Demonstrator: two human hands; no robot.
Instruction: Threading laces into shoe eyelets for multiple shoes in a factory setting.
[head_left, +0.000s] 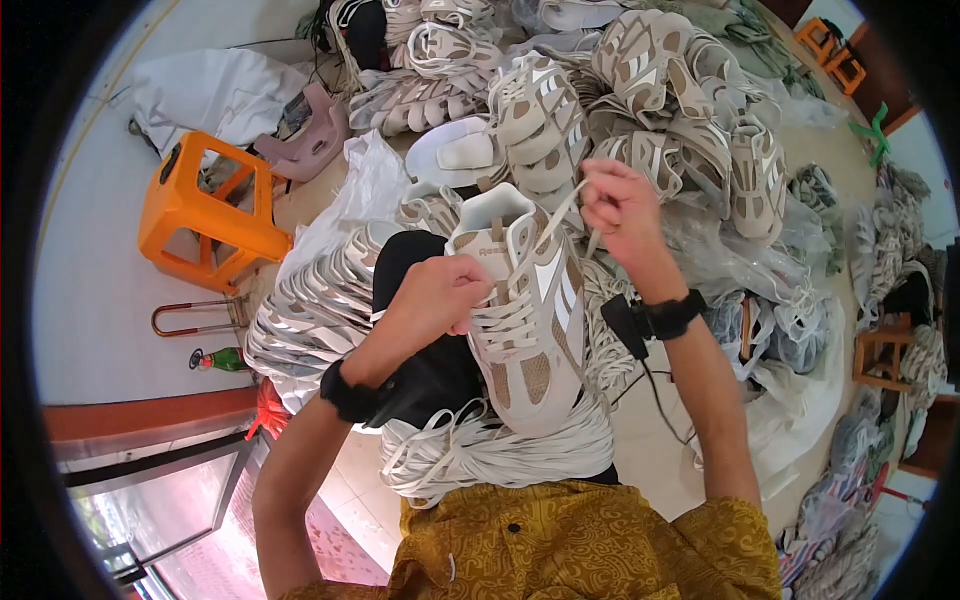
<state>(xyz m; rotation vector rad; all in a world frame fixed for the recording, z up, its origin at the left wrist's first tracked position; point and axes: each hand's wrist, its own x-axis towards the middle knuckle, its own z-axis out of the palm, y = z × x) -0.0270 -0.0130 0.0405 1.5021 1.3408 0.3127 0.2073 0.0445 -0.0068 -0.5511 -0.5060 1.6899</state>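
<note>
A beige and white sneaker (525, 375) rests over my lap, heel opening away from me and toe toward me. Flat cream laces cross its tongue in several rows. My right hand (622, 208) is closed at the upper right of the shoe, pinching a shoelace (562, 215) that runs taut from the top eyelets. At the shoe's left side, my left hand (440, 293) is closed with its fingertips against the lacing; what they pinch is hidden. A thick bundle of white shoelaces (500, 450) lies across my lap under the toe.
Stacked sneakers (545, 120) fill the far side, with more shoe uppers (310, 315) piled at left. An orange plastic stool (215, 215) stands at far left. Clear plastic bags (790, 330) spread at right. A black cable (660, 390) hangs from my right wrist strap.
</note>
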